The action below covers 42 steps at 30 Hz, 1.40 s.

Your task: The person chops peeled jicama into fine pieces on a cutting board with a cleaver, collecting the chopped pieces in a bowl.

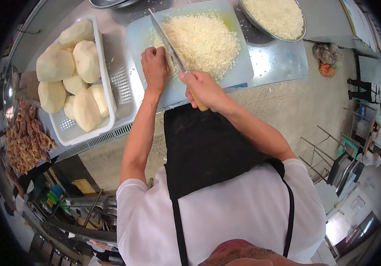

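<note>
My right hand [204, 91] grips the wooden handle of a kitchen knife [167, 41], whose long blade points up and to the left over a pale cutting board [242, 74]. Beside the blade, on its left, my left hand [155, 68] rests on the board with its fingers curled under. What lies beneath those fingers is mostly hidden; a few pale shreds show at their edge. A wide heap of finely chopped pale vegetable [206, 42] covers the board to the right of the blade.
At the left, a white plastic basket [106, 77] holds several large peeled root vegetables [56, 65]. A metal bowl [305, 33] of the same chopped bits stands at upper right. Brown food pieces [25, 137] lie at far left. A person [370, 91] stands at far right.
</note>
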{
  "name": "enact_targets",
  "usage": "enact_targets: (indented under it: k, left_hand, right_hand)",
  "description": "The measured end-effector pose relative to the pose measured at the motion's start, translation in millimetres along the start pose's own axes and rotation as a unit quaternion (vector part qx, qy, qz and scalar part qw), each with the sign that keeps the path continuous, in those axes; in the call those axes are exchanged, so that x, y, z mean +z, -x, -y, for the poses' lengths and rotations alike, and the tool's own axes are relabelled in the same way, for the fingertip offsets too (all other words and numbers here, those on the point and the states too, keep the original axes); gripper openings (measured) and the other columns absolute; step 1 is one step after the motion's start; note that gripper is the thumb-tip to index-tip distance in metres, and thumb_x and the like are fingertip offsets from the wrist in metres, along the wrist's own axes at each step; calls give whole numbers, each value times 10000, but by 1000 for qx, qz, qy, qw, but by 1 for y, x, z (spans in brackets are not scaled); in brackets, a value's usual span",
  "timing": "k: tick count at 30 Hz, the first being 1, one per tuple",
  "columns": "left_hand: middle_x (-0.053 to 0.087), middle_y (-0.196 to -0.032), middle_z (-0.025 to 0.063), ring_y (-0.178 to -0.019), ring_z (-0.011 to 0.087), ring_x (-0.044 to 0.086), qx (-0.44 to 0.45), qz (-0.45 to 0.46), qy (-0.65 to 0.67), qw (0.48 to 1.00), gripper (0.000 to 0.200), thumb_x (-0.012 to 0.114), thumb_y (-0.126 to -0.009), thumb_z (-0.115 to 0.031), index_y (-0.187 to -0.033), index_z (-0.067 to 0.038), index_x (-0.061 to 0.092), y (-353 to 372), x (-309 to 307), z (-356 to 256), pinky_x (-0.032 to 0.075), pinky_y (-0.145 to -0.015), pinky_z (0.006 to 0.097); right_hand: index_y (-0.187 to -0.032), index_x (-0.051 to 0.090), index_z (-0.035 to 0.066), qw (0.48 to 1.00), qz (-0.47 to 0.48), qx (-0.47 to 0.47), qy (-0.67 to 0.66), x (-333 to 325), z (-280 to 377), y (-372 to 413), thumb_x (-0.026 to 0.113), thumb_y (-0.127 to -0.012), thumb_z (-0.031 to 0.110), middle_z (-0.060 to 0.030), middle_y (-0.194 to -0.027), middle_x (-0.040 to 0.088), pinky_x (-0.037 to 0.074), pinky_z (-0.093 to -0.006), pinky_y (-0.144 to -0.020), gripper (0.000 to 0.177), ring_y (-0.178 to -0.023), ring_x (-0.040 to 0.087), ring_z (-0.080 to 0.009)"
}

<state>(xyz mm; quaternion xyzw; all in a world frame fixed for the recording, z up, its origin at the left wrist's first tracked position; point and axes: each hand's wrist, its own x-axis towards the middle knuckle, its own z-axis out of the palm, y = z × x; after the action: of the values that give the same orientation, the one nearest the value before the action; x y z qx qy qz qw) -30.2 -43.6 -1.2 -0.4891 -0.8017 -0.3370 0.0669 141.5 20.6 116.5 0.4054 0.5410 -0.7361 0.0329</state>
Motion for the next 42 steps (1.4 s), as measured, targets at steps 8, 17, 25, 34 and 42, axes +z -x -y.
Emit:
enact_targets:
  k: [8, 17, 25, 34, 42]
  left_hand:
    - [559, -1023, 165, -948, 364, 530, 15, -8, -21, 1000, 209, 652, -810, 12, -1004, -59, 622, 0, 1, -1, 444, -821, 465]
    - [551, -1016, 163, -947, 364, 520, 18, -9, -22, 1000, 219, 655, -785, 20, -988, -55, 617, 1, 2, 0, 443, -823, 461]
    - [558, -1015, 174, -961, 374, 520, 14, 0, -5, 1000, 223, 637, -812, 30, -1020, -52, 628, -3, 1, 0, 445, -849, 465]
    - [626, -1128, 188, -1010, 394, 560, -77, -60, -33, 995, 289, 597, -912, -113, -1172, -31, 690, -4, -3, 4, 450, -887, 488]
    - [638, -1061, 167, -980, 359, 568, -43, 34, 12, 998, 270, 565, -912, -98, -1132, -27, 704, -1, -7, 4, 464, -868, 452]
  right_hand:
    - [-888, 587, -7, 1000, -10, 11, -6, 7, 4, 4, 551, -1027, 389, -79, -614, 586, 448, -318, -424, 421, -438, 567, -157]
    - [-963, 578, -9, 998, 2, -1, -64, 16, -19, 0, 530, -1037, 398, -74, -623, 581, 427, -320, -405, 417, -436, 557, -154]
    - [-1020, 545, 23, 998, 6, -27, -62, 22, -23, -4, 500, -1059, 412, -53, -653, 555, 421, -301, -444, 394, -466, 522, -120]
    - [-967, 606, -23, 995, -19, -60, 84, -8, -22, -24, 582, -999, 444, -78, -635, 579, 486, -329, -447, 469, -467, 594, -174]
    - [-978, 618, 12, 985, 1, -54, 162, -27, -6, -26, 576, -1003, 430, -55, -631, 562, 472, -316, -444, 420, -470, 577, -156]
